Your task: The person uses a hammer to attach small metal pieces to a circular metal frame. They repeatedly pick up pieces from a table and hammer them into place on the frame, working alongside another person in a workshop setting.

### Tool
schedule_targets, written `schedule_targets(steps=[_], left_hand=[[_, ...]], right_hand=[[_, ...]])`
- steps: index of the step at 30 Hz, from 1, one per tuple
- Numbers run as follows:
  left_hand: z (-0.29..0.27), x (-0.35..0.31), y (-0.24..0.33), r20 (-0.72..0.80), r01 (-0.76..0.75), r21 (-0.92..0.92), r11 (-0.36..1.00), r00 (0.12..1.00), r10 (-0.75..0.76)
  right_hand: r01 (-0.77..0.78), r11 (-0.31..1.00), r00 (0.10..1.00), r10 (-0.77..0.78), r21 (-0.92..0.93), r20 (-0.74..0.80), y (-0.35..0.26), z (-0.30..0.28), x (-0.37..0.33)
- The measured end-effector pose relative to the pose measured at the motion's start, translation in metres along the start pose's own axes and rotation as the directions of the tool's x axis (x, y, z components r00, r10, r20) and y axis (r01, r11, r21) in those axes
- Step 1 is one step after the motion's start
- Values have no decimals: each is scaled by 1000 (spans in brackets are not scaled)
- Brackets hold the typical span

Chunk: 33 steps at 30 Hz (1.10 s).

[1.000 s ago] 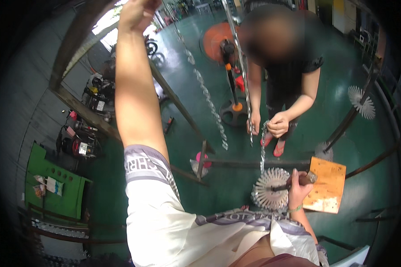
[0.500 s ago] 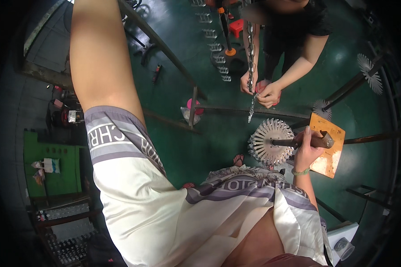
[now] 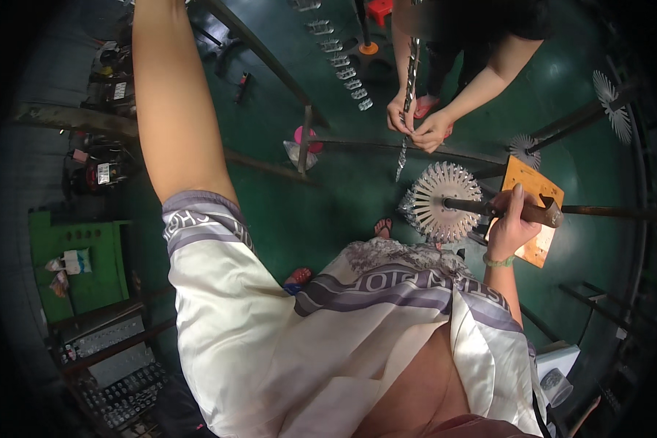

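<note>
My left arm stretches up past the top edge, so its hand is out of the picture. At the right, my right hand (image 3: pixel 512 223) is closed round a dark brown rod (image 3: pixel 466 207), thumb lying along the top. The rod's near end (image 3: pixel 551 213) is thick and rusty-looking. At its far end sits a round metal piece (image 3: pixel 445 198) ringed by many thin radial fins. Behind my hand is a yellowish wooden board (image 3: pixel 525 175). Across from me, a person's two hands (image 3: pixel 420 130) pinch a hanging strand of shiny metal pieces (image 3: pixel 401 159).
A dark metal bar (image 3: pixel 416 148) runs between me and the other person. Two more finned discs, one being a fan-like disc (image 3: pixel 612 106), are at the right. A green cabinet (image 3: pixel 87 266) and racks of small metal parts (image 3: pixel 117 390) stand left. A pink round object (image 3: pixel 306 139) lies beyond.
The whole view has shifted, so most things sit higher in the picture. My right hand keeps its grip on the rod. The other person's hands stay on the metal strand.
</note>
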<state>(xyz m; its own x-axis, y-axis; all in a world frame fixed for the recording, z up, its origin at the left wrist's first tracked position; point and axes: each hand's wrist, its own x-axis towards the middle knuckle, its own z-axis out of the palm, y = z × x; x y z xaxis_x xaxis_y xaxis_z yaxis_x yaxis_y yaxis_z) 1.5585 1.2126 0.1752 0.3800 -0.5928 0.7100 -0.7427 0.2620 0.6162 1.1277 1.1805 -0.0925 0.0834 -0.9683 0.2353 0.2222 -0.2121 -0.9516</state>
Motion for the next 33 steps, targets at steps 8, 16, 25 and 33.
schedule_targets(steps=[8, 16, 25, 33], left_hand=[[19, -121, -11, -23, 184, 61, 981, 983, -183], [51, -236, -62, 58, 304, -96, 948, 952, -299], [97, -333, -90, 80, 196, 32, 980, 977, -198], [144, -405, -113, 121, 125, 140, 982, 982, -143]], right_hand=[[41, 999, 999, -41, 13, 11, 5, -2, -1], [75, 997, 997, -76, 10, 17, 3, 1, 1], [80, 996, 997, -79, -40, 16, 2, 4, 0], [82, 994, 997, -82, -71, 15, 2, 7, 0]])
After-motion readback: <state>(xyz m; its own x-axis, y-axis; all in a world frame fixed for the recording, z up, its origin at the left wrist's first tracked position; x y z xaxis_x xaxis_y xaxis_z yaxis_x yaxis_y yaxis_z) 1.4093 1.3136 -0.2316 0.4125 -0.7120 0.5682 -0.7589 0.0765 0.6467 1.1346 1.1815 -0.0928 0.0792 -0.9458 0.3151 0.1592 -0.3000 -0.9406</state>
